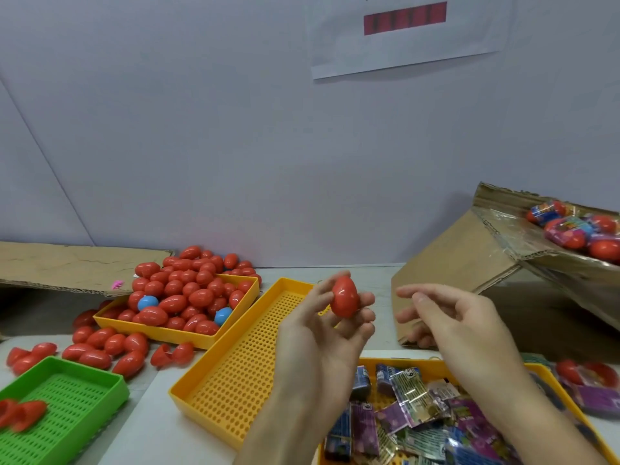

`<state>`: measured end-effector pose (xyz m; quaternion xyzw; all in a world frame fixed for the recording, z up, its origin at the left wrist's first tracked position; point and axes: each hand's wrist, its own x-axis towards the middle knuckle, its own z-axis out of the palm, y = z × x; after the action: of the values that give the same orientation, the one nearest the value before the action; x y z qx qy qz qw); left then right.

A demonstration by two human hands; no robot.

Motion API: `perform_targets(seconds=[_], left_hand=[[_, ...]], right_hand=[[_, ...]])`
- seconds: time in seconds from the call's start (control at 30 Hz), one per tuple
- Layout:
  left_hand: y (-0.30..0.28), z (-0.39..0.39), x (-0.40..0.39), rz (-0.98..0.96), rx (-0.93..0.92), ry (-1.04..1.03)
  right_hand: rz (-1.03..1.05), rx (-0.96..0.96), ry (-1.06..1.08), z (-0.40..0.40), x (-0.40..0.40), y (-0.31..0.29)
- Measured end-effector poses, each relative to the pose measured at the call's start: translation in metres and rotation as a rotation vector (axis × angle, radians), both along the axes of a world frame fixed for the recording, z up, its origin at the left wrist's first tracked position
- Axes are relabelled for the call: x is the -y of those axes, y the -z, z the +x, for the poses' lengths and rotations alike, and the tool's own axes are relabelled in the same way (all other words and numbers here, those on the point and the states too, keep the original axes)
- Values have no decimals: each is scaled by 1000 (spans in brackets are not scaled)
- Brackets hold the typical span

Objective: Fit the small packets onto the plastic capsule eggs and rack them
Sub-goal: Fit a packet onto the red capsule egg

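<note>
Left hand (322, 330) raised, fingertips curled round one glossy red plastic capsule egg (345, 297), pointed end up; the egg carries no packet. Right hand (463, 333) just to the right of it, fingers loosely bent, holding nothing, not touching the egg.

Below the right hand: yellow perforated tray (543, 372) heaped with small printed foil packets (412, 394). Directly under and left of the left hand: long yellow perforated rack tray (241, 374), nothing in it. Further left: yellow bin of loose red eggs (184, 297), a few blue among them; more eggs spilled on the table in front.

Risks, as judged:
- Egg held by fingertips only on smooth plastic; pressing a packet on could squirt it out of the grip.
- Packets lie tangled; a reach may lift two.
- Holding the egg off-centre may pop the halves apart.
</note>
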<state>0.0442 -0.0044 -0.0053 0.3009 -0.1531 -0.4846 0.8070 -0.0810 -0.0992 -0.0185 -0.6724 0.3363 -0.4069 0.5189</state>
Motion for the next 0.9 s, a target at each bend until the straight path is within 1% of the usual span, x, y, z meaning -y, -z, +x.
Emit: perform_targets(seconds=[0.1,0.13,0.23,0.3,0.5,0.6,0.77,0.9], left_hand=[[10,7,4,229,345,-230],[12,9,5,278,429,-277],[16,11,5,337,589,-324],[17,10,5,339,645,-325],[16,7,5,341,736,-316],[15,6,4,330,762,-308],[15,5,4,314,776,-297],[17,5,3,356,849,-311]], right_hand=[[-162,-273,-101,-8,3,0],[-206,-376,-129,-10,3,0],[-334,-688,-154,-17,6,1],[-364,-813,-153,-20,6,1],[-286,-884,-207,-12,-4,-1],[-298,-908,-196,-9,-6,0],[-318,-879,-164,-9,-3,2],[-308,-864,-176,-10,-2,2]])
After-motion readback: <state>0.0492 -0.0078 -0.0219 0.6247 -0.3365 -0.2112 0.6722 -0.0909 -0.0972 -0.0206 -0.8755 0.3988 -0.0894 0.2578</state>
